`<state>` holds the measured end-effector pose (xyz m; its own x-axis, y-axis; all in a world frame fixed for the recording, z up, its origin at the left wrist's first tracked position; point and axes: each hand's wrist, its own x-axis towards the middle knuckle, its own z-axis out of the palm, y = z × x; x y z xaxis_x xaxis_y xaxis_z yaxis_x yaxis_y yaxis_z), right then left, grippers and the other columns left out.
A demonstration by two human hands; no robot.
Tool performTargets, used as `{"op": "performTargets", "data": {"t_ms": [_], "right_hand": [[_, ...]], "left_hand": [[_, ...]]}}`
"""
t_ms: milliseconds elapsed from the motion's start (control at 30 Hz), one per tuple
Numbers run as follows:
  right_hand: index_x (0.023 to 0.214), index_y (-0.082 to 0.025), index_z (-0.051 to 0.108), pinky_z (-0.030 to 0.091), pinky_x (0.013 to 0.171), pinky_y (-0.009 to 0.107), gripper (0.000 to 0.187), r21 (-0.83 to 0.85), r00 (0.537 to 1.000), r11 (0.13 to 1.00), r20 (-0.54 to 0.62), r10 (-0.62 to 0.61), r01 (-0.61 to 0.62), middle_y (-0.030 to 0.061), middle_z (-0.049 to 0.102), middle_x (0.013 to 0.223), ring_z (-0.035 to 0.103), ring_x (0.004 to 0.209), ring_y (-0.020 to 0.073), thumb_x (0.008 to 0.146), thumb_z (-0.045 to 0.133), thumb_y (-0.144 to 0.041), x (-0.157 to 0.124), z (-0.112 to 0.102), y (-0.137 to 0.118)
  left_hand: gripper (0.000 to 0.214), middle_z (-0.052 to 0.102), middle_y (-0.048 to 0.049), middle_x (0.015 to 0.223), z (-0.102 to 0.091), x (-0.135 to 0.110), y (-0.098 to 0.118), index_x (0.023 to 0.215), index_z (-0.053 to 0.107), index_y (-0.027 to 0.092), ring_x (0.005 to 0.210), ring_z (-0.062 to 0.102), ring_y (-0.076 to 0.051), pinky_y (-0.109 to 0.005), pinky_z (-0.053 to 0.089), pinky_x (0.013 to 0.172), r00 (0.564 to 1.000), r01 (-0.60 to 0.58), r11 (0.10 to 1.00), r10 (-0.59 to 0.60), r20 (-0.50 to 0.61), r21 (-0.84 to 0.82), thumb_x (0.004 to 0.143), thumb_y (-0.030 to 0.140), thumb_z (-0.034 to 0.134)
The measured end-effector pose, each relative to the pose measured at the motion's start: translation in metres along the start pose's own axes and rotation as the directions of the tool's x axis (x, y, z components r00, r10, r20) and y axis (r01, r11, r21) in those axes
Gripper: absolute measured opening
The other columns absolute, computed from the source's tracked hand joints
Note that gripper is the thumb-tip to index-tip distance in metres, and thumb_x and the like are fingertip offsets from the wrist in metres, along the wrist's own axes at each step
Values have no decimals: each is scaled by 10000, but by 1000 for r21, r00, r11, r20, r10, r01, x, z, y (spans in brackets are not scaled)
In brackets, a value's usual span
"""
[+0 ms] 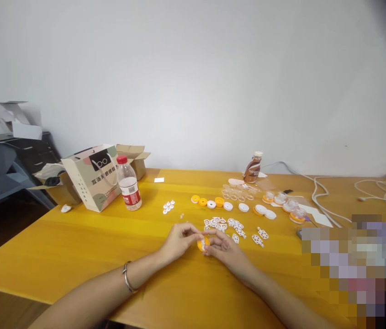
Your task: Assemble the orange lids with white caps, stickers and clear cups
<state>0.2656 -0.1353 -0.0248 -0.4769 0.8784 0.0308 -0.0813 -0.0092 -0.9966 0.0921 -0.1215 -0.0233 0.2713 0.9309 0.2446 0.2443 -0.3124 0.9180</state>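
Above the near part of the table, my left hand (179,242) and my right hand (226,252) meet around a small orange round plastic piece (199,246) with something white in it. Fingers of both hands are closed on its rim, and they hide part of it. Just beyond my right hand lie several flat white cut-out plastic parts (216,223). Farther back, orange and white round pieces (211,204) form a row. Several small white parts (168,207) sit beyond my left hand, with tiny clear bits (182,215) nearby.
Clear round covers (237,193) and clear-topped orange pieces (297,214) are at the back right, near a brown drink bottle (253,168) and white cables (319,192). A red-capped water bottle (129,185), a paper bag (97,183) and a cardboard box (138,160) stand at the left.
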Motion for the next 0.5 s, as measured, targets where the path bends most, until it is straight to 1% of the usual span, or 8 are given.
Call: {"op": "performTargets", "data": {"t_ms": [100, 167, 200, 267, 333, 400, 433, 500], "right_hand": [[995, -228, 543, 442, 778, 342, 394, 10, 999, 1000, -35, 17, -16, 0, 620, 776, 595, 751, 159, 651, 677, -366, 0, -5, -3], [1007, -232, 546, 440, 785, 345, 430, 17, 998, 999, -49, 30, -29, 4, 615, 797, 594, 765, 164, 625, 699, -358, 0, -7, -4], [1008, -233, 547, 440, 783, 341, 439, 18, 998, 999, -48, 36, -35, 4, 612, 805, 592, 763, 162, 615, 707, -349, 0, -7, -4], [996, -230, 553, 441, 771, 322, 435, 12, 999, 999, -31, 39, -39, 5, 609, 822, 583, 753, 149, 604, 718, -326, -1, -7, -4], [984, -227, 559, 441, 758, 299, 416, 13, 999, 999, 12, 46, -46, 9, 608, 856, 573, 754, 135, 606, 719, -299, -4, -7, -5], [966, -223, 568, 443, 742, 286, 401, 11, 995, 997, 67, 71, -71, 10, 612, 862, 569, 754, 130, 601, 724, -279, -7, -7, -5], [956, -221, 574, 445, 735, 285, 397, 6, 992, 996, 95, 88, -89, 8, 615, 849, 570, 751, 131, 594, 728, -274, -8, -7, -5], [937, -218, 584, 448, 725, 287, 400, -6, 983, 993, 138, 119, -119, 2, 620, 807, 573, 738, 135, 573, 741, -275, -11, -7, -6]], "left_hand": [[297, 611, -13, 664, -5, 13, 2, 717, 622, 128, 612, 525, -109, -200, 394, 577, 998, -48, 994, 52, -36, 99, 796, 380, 486], [304, 611, -8, 681, -9, 30, 6, 757, 617, 134, 607, 529, -110, -200, 390, 559, 995, -79, 976, 90, -47, 205, 819, 377, 446], [286, 618, -11, 713, -11, 41, 8, 781, 614, 138, 637, 539, -116, -203, 395, 574, 991, -111, 957, 126, -40, 269, 822, 364, 444], [220, 625, -21, 839, -10, 64, 13, 850, 607, 157, 786, 551, -137, -225, 404, 696, 966, -249, 879, 253, 44, 408, 826, 315, 455], [188, 610, -33, 915, -3, 88, 17, 913, 593, 172, 886, 524, -156, -264, 373, 811, 917, -395, 743, 351, 188, 541, 825, 279, 466], [201, 586, -60, 969, 10, 109, 18, 968, 572, 165, 930, 496, -175, -289, 355, 840, 868, -496, 598, 359, 343, 630, 827, 263, 466], [205, 569, -75, 996, 19, 118, 18, 976, 566, 161, 953, 480, -188, -304, 348, 848, 851, -525, 537, 346, 395, 661, 829, 258, 463], [184, 543, -99, 1030, 37, 131, 17, 953, 572, 153, 994, 451, -214, -338, 330, 862, 833, -554, 496, 332, 443, 669, 818, 233, 475]]}}
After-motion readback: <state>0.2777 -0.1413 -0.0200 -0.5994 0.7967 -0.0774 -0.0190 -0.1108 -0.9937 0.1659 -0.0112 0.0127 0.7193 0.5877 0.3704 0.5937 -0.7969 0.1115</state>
